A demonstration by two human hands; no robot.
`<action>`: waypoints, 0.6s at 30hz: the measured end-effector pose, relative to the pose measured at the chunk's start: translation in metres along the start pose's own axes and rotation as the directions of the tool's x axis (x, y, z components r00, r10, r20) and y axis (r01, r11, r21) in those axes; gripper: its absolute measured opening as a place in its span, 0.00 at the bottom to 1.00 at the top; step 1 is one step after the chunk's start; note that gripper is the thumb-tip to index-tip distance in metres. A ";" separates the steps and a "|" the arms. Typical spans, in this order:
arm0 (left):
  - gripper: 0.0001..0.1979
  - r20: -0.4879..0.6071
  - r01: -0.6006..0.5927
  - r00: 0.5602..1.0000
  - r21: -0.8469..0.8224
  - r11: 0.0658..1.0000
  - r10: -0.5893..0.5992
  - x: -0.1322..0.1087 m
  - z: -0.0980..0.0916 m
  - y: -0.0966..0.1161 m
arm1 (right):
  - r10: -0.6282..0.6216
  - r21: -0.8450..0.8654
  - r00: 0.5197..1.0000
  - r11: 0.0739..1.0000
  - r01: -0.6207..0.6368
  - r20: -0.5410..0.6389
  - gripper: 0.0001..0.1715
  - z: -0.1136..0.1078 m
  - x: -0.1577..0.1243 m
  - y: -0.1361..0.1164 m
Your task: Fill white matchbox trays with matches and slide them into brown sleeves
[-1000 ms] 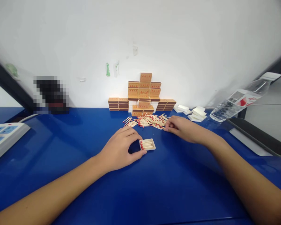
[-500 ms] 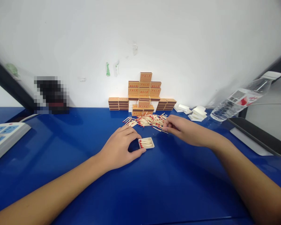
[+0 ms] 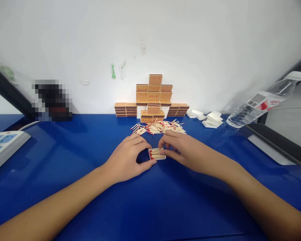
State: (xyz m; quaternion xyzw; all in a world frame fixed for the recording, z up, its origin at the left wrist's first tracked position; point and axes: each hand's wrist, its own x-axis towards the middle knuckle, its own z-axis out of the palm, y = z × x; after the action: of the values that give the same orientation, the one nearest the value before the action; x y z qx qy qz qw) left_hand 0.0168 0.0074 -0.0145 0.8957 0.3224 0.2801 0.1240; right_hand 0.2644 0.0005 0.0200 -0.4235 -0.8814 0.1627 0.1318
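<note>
A small white matchbox tray (image 3: 161,158) lies on the blue table, filled with red-tipped matches (image 3: 156,154) whose heads point left. My left hand (image 3: 130,157) grips its left end between thumb and forefinger. Over the tray's right end is my right hand (image 3: 177,147), thumb and fingers nearly together at the matches; whether a match is between them is too small to tell. Just behind both hands spreads a loose pile of matches (image 3: 163,127).
Stacked orange matchboxes (image 3: 154,97) stand against the wall. White trays (image 3: 212,119), a leaning plastic bottle (image 3: 256,100) and a black phone-like object (image 3: 281,142) are at the right. A power strip (image 3: 7,144) sits at the far left, near a pixelated dark object (image 3: 54,102).
My right hand has moved left and towards me, from the edge of the match pile to the tray. My left hand keeps its hold. The view has shifted slightly.
</note>
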 end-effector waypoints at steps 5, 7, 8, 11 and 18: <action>0.14 0.019 0.020 1.000 0.006 1.000 -0.020 0.001 -0.002 0.000 | 0.054 -0.025 0.997 0.998 -0.053 0.049 0.10 -0.010 -0.002 0.011; 0.16 0.012 0.019 1.000 0.006 1.000 -0.019 0.001 -0.002 0.001 | 0.071 -0.011 0.995 0.997 -0.070 0.077 0.11 -0.010 -0.002 0.010; 0.17 0.003 0.019 1.000 0.002 1.000 -0.019 0.001 -0.002 0.002 | 0.074 -0.003 0.994 0.997 -0.074 0.082 0.11 -0.010 -0.002 0.009; 0.11 -0.038 0.032 0.999 -0.007 0.999 -0.032 0.001 -0.004 0.004 | 0.074 0.014 0.994 0.997 -0.075 0.075 0.11 -0.009 -0.001 0.005; 0.04 -0.104 0.047 0.994 0.025 0.999 -0.044 0.002 -0.008 0.006 | 0.073 -0.035 0.996 0.997 -0.071 0.052 0.11 -0.006 0.000 0.007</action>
State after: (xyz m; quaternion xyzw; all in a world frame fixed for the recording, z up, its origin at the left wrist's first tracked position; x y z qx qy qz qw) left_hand 0.0162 0.0045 -0.0048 0.8739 0.3526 0.3190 0.1013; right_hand 0.2712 0.0058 0.0227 -0.4526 -0.8713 0.1638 0.0955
